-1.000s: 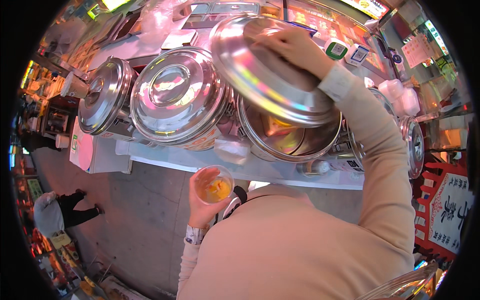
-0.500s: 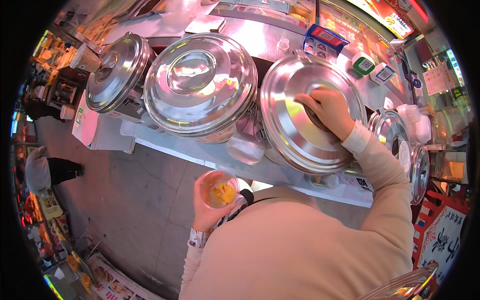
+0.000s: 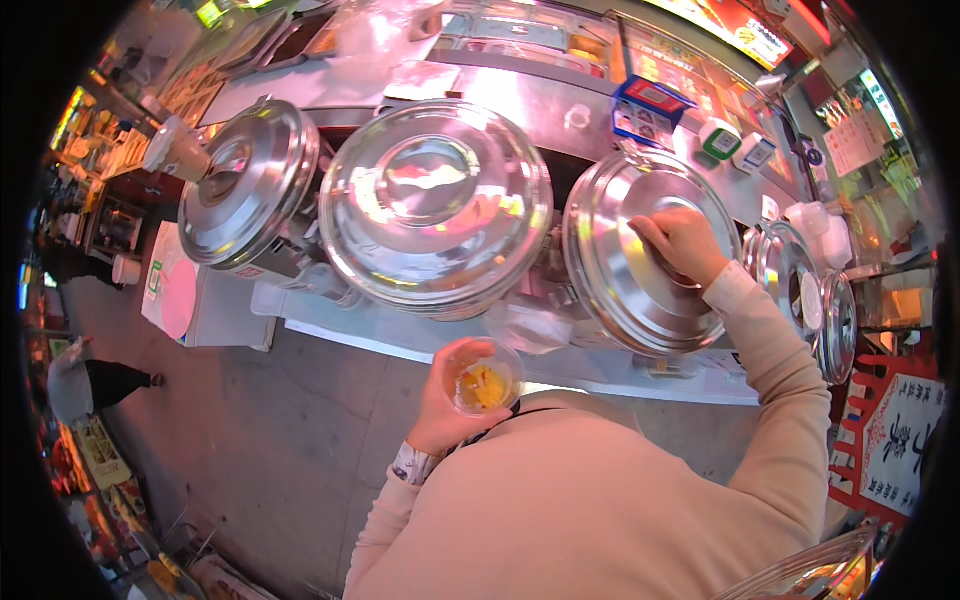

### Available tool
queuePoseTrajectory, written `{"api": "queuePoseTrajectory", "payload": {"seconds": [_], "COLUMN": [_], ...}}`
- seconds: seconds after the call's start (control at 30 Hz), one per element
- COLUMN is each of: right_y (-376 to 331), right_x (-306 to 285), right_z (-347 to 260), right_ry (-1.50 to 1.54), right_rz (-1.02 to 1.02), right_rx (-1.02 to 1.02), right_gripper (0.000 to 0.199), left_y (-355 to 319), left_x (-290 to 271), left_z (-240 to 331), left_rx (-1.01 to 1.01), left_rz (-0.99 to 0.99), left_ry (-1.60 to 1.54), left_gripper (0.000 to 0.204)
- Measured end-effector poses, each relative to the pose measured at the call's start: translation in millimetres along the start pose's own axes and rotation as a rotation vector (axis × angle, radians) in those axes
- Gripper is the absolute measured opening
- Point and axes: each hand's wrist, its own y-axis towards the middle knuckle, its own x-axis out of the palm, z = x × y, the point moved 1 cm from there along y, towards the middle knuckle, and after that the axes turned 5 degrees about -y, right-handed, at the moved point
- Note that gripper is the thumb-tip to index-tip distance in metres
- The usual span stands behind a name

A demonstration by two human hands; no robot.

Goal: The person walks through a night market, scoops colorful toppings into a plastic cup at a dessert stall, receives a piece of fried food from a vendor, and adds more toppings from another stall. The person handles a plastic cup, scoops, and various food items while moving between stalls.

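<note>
- Overhead, the right hand [image 3: 682, 243] pressed flat at about 2 o'clock on the steel pot lid [image 3: 640, 262], fingers spread over its handle, whose grip I could not tell.
- Down at 6 o'clock, the left hand [image 3: 447, 400] was clamped round a clear plastic cup [image 3: 486, 381] of yellow food, just off the desk [image 3: 420, 335].
- Seating that lid well probably called for centring it squarely and keeping the cup level.

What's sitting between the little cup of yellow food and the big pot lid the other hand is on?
In the head view, between the cup in the left hand and the lid under the right hand lies a crumpled clear plastic bag on the pale counter edge.
</note>
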Motion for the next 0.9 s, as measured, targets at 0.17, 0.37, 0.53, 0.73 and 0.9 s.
{"api": "queuePoseTrajectory", "payload": {"seconds": [0.17,0.37,0.53,0.73,0.9], "right_y": [91.4,198.9,229.0,227.8,217.3], "right_x": [-18.5,41.9,52.4,53.5,33.4], "right_z": [-104.4,-180.9,-118.5,-111.7,-100.0], "right_ry": [0.019,-0.203,-0.007,0.042,0.641], "right_rz": [0.471,0.383,-0.075,-0.118,-0.12], "right_rx": [-0.314,-0.117,0.392,0.495,0.759], "right_gripper": [0.027,0.051,0.092,0.098,0.083], "left_y": [-7.6,-14.6,-24.0,-12.0,14.6], "left_x": [-50.4,-110.9,-151.0,-181.7,-191.2], "left_z": [31.3,60.8,73.3,75.7,84.6], "left_rx": [-0.017,0.03,-0.016,0.0,0.033], "left_rz": [-0.056,-0.033,0.037,-0.036,-0.125], "left_ry": [0.017,0.074,0.013,0.014,0.036], "left_gripper": [0.101,0.102,0.102,0.102,0.104]}}
